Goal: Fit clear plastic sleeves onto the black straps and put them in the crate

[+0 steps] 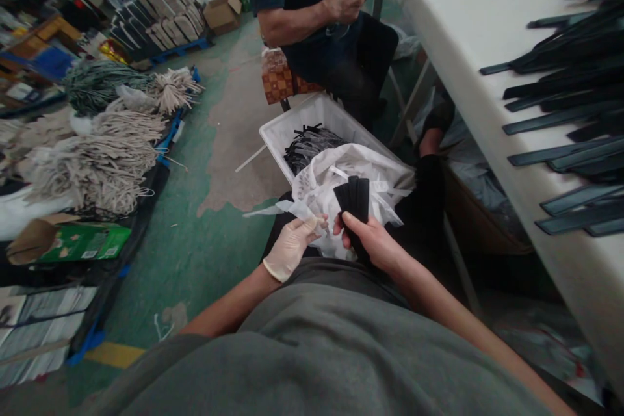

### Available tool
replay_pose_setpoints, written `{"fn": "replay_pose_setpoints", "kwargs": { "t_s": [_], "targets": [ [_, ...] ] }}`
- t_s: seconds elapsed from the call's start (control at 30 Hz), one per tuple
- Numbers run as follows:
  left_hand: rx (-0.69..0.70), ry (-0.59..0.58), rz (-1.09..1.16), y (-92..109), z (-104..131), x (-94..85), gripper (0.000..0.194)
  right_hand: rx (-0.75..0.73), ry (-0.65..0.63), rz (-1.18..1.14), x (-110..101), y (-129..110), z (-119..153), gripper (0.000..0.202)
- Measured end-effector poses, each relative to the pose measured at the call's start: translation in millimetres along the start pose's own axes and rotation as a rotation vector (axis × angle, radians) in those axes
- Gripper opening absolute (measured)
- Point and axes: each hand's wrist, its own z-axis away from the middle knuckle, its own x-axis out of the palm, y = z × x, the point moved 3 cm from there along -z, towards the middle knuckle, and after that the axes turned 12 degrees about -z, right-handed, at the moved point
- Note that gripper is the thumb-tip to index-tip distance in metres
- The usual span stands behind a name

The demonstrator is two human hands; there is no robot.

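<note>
Upright, black strips (354,203) stand in right hand (375,244).

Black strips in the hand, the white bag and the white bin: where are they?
black strips (354,198), head view, upper end of the bundle.
white plastic bag (336,175), head view, crumpled top.
white bin (287,130), head view, left inner wall.

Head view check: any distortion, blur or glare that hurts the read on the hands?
Head view: wide-angle bend curves the white table edge; light is even and soft, no glare; the gloved left hand and right hand holding black strips read fairly sharp; far-left clutter is soft.
</note>
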Motion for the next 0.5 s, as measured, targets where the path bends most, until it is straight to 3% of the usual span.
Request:
{"fn": "replay_pose_setpoints", "kwargs": {
  "t_s": [0.13,0.27,0.37,0.5],
  "targets": [
    [0.245,0.078,-0.384,15.2,7.7,4.1,0.034,-0.029,0.030,-0.073,4.0,-2.0,-5.7,0.050],
    [0.423,0.042,-0.636,25.9,11.0,10.9,0.034,-0.079,0.007,0.122,7.2,0.0,-5.7,0.053],
    [0.433,0.056,-0.688,26.9,9.8,12.2,0.028,-0.103,0.003,0.274,10.7,4.6,-5.6,0.053],
    [0.264,0.032,-0.586,17.4,3.1,9.5,0.026,-0.114,0.010,0.309,16.7,7.2,-7.5,0.047]
  ]
}}
